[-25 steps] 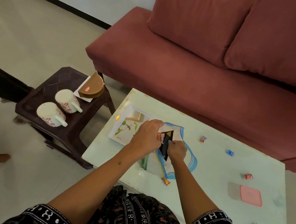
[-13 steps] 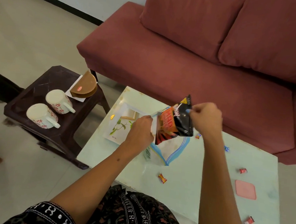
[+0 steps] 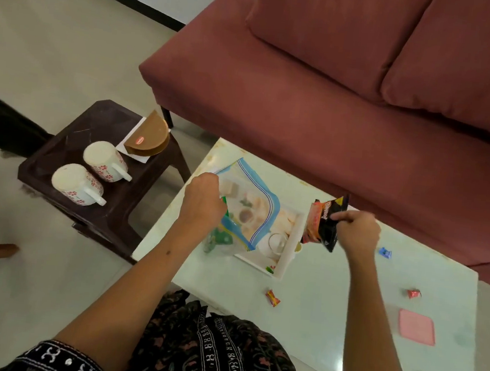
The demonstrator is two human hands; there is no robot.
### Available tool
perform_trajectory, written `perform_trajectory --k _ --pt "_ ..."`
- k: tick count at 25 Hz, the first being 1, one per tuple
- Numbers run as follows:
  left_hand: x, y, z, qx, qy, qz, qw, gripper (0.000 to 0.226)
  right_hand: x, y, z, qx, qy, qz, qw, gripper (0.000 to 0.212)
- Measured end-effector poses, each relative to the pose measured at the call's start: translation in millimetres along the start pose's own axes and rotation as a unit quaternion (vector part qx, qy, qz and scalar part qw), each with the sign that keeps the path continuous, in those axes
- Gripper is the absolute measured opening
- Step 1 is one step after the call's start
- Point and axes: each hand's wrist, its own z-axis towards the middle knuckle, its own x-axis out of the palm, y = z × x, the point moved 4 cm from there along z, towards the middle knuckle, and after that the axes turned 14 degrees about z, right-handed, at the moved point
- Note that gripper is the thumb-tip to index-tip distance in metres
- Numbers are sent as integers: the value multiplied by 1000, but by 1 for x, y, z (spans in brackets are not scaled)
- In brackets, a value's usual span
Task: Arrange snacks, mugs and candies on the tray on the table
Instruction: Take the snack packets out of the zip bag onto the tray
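1. Black-and-orange snack packet [image 3: 324, 222] – pinched in the right hand [image 3: 356, 233], held above the tabletop [image 3: 333, 285] just beside the white tray [image 3: 287, 250].
2. Left hand [image 3: 202, 202] grips a clear zip bag [image 3: 247, 206] over the tray – near the tabletop's left edge.
3. Candies [image 3: 272, 297] lie scattered toward the right edge.

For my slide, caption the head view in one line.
Right hand holds snack packet, left hand grips zip bag over tray.

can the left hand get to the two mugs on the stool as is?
Probably not yet: the left hand grips the zip bag over the tray. The mugs lie uncovered on the stool, with nothing between.
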Motion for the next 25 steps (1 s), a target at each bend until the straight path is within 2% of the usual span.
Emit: perform_trajectory --k 4,7,12,15,17,18,20,22,23,25 --pt "0 8 1 3 0 12 1000 35 71 -59 0 52 23 28 998 35" --pt "1 12 1 0 6 14 1000 39 98 -105 -3 102 50 41 993 34" --pt "5 9 -1 18 19 21 999 41 102 -151 7 155 95 5 983 28" --pt "8 7 -3 21 37 24 999 42 97 -163 23 167 156 -38 973 38" --pt "9 5 -3 27 43 25 998 42 91 -159 29 210 155 0 965 43" --pt "9 4 -3 32 45 27 998 42 86 -146 30 222 127 37 966 41" --pt "11 2 -2 37 48 29 998 42 74 -101 29 181 36 121 975 32" --pt "14 0 0 40 54 27 997 43 63 -48 16 98 -22 258 961 17" --pt "16 -1 0 44 60 29 997 44 61 -21 4 51 -10 318 947 9" --pt "20 -5 0 56 67 37 995 44 70 20 -26 -38 92 318 943 12"
